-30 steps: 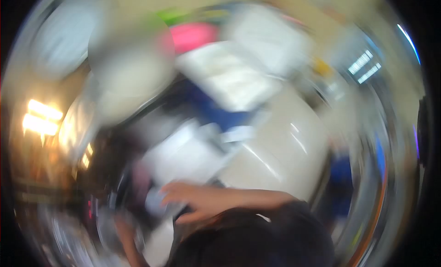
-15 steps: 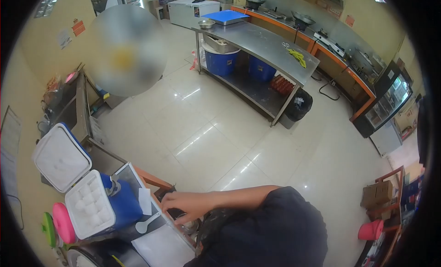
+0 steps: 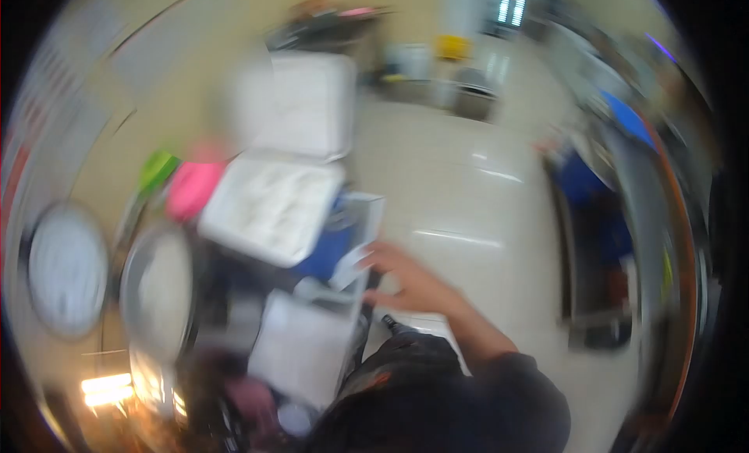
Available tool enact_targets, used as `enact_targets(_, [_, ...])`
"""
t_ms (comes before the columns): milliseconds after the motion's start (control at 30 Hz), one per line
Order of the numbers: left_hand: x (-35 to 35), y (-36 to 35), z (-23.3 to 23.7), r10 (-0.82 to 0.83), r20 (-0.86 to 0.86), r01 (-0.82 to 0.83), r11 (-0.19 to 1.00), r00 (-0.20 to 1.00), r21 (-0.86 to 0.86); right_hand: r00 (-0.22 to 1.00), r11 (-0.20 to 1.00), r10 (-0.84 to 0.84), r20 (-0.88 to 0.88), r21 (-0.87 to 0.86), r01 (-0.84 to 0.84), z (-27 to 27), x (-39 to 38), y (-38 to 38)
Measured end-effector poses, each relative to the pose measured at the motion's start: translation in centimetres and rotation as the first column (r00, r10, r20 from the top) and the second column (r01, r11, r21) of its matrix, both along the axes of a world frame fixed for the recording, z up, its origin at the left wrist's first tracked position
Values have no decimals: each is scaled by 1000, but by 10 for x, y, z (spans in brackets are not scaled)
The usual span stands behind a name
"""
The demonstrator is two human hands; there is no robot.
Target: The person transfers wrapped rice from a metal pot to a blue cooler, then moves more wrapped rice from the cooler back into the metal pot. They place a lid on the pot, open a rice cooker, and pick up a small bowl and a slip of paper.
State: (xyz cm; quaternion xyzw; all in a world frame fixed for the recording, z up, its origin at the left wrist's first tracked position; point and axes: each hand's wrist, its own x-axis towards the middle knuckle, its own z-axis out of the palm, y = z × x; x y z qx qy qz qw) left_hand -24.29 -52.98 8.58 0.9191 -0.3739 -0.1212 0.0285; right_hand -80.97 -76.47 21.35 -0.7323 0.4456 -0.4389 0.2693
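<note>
My right hand (image 3: 406, 280) reaches in from the right with thumb and fingers apart. Its fingertips are beside a white slip of paper (image 3: 348, 267) at the counter edge; blur hides whether they touch it. Behind the slip stands a blue cooler (image 3: 328, 246) with its white lid (image 3: 292, 102) raised and whitish lumps (image 3: 269, 203) inside. A white scoop (image 3: 316, 290) lies near a stack of white sheets (image 3: 303, 350). Left of these is a large round pot (image 3: 161, 289) with something pale in it. My left hand cannot be made out.
Pink (image 3: 193, 189) and green lids (image 3: 159, 170) stand by the wall. A round whitish disc (image 3: 68, 270) is at the far left, with a glowing light (image 3: 108, 389) below. A steel table (image 3: 647, 219) stands across the tiled floor (image 3: 460, 196).
The view has swung left, bringing the pot, the round disc and the light into sight. My right hand stays by the counter edge, its fingers nearer the paper slip. Everything is now blurred.
</note>
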Motion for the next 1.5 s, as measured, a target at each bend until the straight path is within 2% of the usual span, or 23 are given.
enact_targets(67, [6, 67, -7, 183, 5, -183, 981, 983, -63, 997, 999, -13, -78, -35, 10, 27, 3, -28])
enact_targets(133, [-17, 114, 0, 374, 49, -365, 921, 926, -139, 994, 985, 93, -57, -142, -101, 51, 11, -63])
enact_targets(200, [-90, 87, 64, 533, 65, -500, 823, 843, -269, 976, 970, 148, -162, -171, -176, 64, 28, -105])
enact_targets(333, [-129, 123, 45, 473, 98, -358, 772, 876, -525, 897, 940, 18, -442, -298, -165, 61, 53, -231])
enact_targets(367, [-140, 132, 38, 461, 129, -317, 762, 878, -565, 879, 955, 1, -477, -259, -142, 55, 64, -270])
enact_targets(467, [-190, 118, 66, 589, -112, -555, 658, 801, -509, 750, 984, -41, -660, -155, -82, 27, 112, -351])
enact_targets(567, [-215, 139, 43, 656, -137, -623, 600, 742, -502, 389, 965, -239, -890, -260, -3, 0, 156, -348])
enact_targets(600, [-223, 145, 37, 693, -128, -646, 569, 710, -509, 232, 974, -222, -947, -226, 10, 7, 170, -342])
enact_targets(633, [-229, 147, 31, 693, -171, -650, 521, 701, -554, 236, 888, -366, -900, -414, -199, -21, 169, -366])
enact_targets(667, [-235, 148, 24, 728, -183, -674, 469, 661, -570, 193, 921, -308, -932, -343, -185, -44, 165, -386])
enact_targets(700, [-240, 152, 25, 703, -140, -632, 512, 698, -581, 323, 875, -308, -895, -399, -273, -60, 156, -402])
enact_targets(767, [-252, 140, 39, 704, -66, -578, 522, 707, -627, 203, 872, -318, -926, -369, -320, -62, 160, -418])
enact_targets(800, [-252, 137, 48, 716, -111, -620, 503, 689, -602, 179, 864, -338, -924, -380, -330, -80, 157, -446])
enact_targets(867, [-255, 135, 64, 718, -8, -585, 561, 696, -586, 126, 924, -293, -948, -314, -216, -39, 179, -397])
enact_targets(900, [-258, 138, 68, 744, -10, -608, 539, 668, -583, 181, 930, -304, -935, -333, -157, -43, 181, -399])
enact_targets(967, [-259, 139, 69, 755, -35, -628, 517, 654, -581, 173, 964, -262, -949, -251, 85, 9, 211, -322])
enact_targets(1067, [-266, 145, 74, 761, -42, -634, 507, 647, -584, 111, 978, -144, -983, -124, 168, 34, 214, -315])
enact_targets(1100, [-267, 146, 73, 768, -53, -645, 495, 638, -582, 125, 987, -151, -980, -143, 72, -9, 198, -384])
enact_targets(1200, [-269, 149, 69, 783, -76, -665, 468, 617, -582, 225, 983, -180, -958, -166, 79, -27, 191, -409])
enact_targets(1300, [-268, 150, 65, 777, -73, -660, 476, 625, -582, 254, 995, -27, -967, -51, -88, -28, 188, -429])
enact_targets(1400, [-266, 150, 58, 772, -88, -659, 470, 630, -588, 446, 993, -2, -895, -54, -103, -15, 179, -430])
enact_targets(1433, [-264, 152, 59, 779, -93, -667, 461, 620, -585, 426, 978, -111, -898, -176, -116, 0, 184, -422])
enact_targets(1500, [-261, 161, 55, 789, -76, -666, 458, 610, -589, 538, 965, -62, -841, -187, -182, 50, 185, -396])
